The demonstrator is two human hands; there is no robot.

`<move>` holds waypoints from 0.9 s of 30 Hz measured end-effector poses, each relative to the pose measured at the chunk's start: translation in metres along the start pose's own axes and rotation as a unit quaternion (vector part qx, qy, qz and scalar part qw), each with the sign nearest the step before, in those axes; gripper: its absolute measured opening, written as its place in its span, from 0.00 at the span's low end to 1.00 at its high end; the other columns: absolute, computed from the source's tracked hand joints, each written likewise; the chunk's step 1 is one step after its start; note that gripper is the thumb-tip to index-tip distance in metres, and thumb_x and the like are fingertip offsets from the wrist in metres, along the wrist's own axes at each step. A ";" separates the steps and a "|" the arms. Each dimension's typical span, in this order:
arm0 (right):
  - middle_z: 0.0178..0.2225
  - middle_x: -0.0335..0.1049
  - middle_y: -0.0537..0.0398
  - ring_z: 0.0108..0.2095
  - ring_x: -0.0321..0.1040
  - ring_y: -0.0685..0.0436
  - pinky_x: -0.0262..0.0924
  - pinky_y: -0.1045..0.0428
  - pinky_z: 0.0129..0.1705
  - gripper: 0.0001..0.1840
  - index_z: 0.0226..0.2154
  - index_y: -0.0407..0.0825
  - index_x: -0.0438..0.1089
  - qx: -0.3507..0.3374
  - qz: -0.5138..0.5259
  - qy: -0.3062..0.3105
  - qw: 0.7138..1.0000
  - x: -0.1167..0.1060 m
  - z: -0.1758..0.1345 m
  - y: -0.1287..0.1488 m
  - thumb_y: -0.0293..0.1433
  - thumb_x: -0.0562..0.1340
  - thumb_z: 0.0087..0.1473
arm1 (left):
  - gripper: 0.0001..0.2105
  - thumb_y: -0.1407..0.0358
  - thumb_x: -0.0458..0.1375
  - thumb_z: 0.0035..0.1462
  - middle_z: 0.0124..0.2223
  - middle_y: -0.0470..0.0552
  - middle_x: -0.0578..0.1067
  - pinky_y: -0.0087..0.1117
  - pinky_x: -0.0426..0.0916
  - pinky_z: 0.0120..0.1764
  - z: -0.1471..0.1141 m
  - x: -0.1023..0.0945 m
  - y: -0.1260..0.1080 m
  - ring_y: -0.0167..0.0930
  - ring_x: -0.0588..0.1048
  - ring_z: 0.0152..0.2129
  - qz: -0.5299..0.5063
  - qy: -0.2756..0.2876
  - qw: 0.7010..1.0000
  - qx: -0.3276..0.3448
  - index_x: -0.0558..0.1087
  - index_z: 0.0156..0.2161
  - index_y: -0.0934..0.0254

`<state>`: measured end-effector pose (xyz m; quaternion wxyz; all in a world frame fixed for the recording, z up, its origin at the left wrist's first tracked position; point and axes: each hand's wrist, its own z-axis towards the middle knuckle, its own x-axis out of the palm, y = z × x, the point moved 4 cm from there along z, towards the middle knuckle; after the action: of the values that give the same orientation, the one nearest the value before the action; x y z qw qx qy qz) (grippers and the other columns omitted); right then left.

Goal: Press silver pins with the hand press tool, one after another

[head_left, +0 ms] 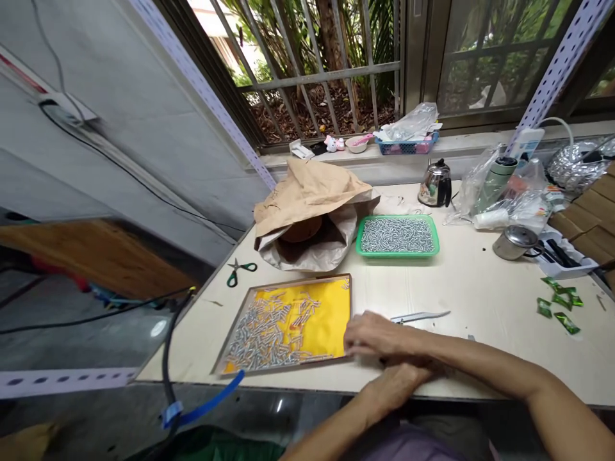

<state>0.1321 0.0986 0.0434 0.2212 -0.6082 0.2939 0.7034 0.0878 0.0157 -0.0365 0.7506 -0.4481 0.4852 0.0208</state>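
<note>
My right hand [369, 333] reaches across to the right edge of a shallow tray [351, 301], its fingers curled downward. What they hold, if anything, is hidden. The tray has a yellow bottom and many small metal pins [269, 330] scattered mostly on its left side. My left hand [406, 376] rests at the table's front edge, beneath my right forearm, which crosses over it and covers the fingers. Behind my right wrist lies a slim pointed metal tool [423, 316], partly covered by the hand. Further back, a green basket [398, 254] is filled with similar metal pins.
Behind the tray stands an open brown paper bag [307, 186]. Scissors [239, 270] lie left of it. A kettle [435, 184], a metal mug [515, 243] and green wrapped packets [562, 301] are on the right. A black cable with a blue tie [211, 404] hangs at the front left.
</note>
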 end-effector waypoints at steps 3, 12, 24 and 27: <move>0.52 0.66 0.48 0.47 0.67 0.43 0.66 0.42 0.47 0.20 0.52 0.48 0.65 0.066 -0.001 -0.070 0.995 -0.030 0.005 -0.035 0.39 0.60 0.60 | 0.17 0.70 0.48 0.65 0.56 0.52 0.73 0.32 0.65 0.57 -0.010 -0.010 -0.015 0.30 0.68 0.56 0.046 0.036 0.986 0.156 0.70 0.55 0.59; 0.34 0.69 0.45 0.32 0.63 0.42 0.52 0.49 0.29 0.18 0.32 0.48 0.74 0.404 0.001 -0.194 0.894 -0.051 -0.028 -0.192 0.44 0.58 0.57 | 0.11 0.69 0.50 0.64 0.38 0.54 0.76 0.34 0.71 0.41 -0.046 -0.115 0.058 0.32 0.72 0.37 0.205 -0.197 0.952 -0.117 0.75 0.43 0.64; 0.33 0.69 0.49 0.27 0.69 0.45 0.62 0.50 0.25 0.28 0.43 0.49 0.72 0.188 0.062 -0.184 0.963 -0.019 -0.081 -0.077 0.49 0.45 0.64 | 0.12 0.71 0.49 0.64 0.38 0.56 0.72 0.34 0.63 0.39 -0.018 -0.179 0.161 0.36 0.65 0.40 0.359 0.071 0.904 -0.221 0.75 0.36 0.67; 0.33 0.71 0.50 0.31 0.72 0.45 0.65 0.52 0.29 0.23 0.42 0.52 0.72 0.165 0.110 -0.122 0.972 -0.002 -0.107 -0.039 0.44 0.45 0.65 | 0.11 0.72 0.49 0.63 0.38 0.58 0.72 0.34 0.63 0.40 -0.022 -0.181 0.163 0.36 0.65 0.40 0.358 0.111 0.909 -0.182 0.74 0.36 0.68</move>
<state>0.2364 0.0541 0.0299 0.2742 -0.4366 0.4417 0.7343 -0.0999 0.1711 -0.0104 0.5396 -0.3724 0.6813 0.3255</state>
